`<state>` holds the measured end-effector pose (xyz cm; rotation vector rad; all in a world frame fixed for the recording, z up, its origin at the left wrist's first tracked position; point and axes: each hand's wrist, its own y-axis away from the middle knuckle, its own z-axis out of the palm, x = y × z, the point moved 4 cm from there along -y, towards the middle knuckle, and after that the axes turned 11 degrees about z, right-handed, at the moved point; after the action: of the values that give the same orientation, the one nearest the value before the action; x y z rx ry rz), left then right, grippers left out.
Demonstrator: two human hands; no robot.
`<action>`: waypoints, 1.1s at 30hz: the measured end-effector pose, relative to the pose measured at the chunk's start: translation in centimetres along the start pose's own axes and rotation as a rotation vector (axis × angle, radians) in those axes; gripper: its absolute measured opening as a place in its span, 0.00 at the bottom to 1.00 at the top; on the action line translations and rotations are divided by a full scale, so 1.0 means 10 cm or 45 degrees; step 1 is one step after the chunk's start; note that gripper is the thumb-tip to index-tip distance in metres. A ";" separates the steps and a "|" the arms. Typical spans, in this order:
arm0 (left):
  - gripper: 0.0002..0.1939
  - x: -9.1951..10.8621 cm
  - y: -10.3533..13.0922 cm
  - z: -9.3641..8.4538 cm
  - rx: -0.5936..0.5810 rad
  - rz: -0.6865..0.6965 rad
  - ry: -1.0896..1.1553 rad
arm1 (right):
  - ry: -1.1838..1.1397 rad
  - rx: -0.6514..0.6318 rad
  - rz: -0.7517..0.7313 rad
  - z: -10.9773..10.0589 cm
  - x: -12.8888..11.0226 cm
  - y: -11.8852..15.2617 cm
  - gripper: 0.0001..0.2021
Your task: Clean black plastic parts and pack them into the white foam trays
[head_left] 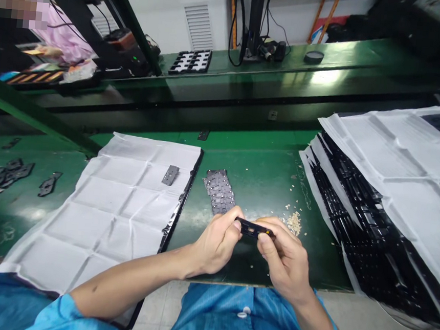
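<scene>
Between my two hands, above the front of the green bench, is a small flat black plastic part (252, 229) with a yellow spot near its right end. My left hand (221, 239) is closed on its left end, thumb and fingers pinched. At the right end, my right hand (285, 253) grips it between thumb and fingers. Just beyond my left hand lies a group of dark grey flat parts (220, 188) in close overlapping rows. To the right of my hands is a scatter of small beige bits (294, 223).
A tray covered with a white sheet (124, 198) lies left, with one grey part (170, 175) on it. Stacked black trays (381, 261) with white sheets stand right. Loose black parts (9, 173) lie far left. Another person's pink sleeve (67, 33) shows behind a green post (136, 19).
</scene>
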<state>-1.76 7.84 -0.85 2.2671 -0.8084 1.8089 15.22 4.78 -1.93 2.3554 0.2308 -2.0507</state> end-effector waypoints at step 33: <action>0.20 0.15 -0.10 0.09 -0.258 -0.030 -0.050 | -0.190 0.271 0.082 -0.17 0.03 0.01 0.11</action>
<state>-0.26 7.84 0.53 2.1802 -0.9214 1.5971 16.91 4.89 -1.98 2.2686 -0.0680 -2.3098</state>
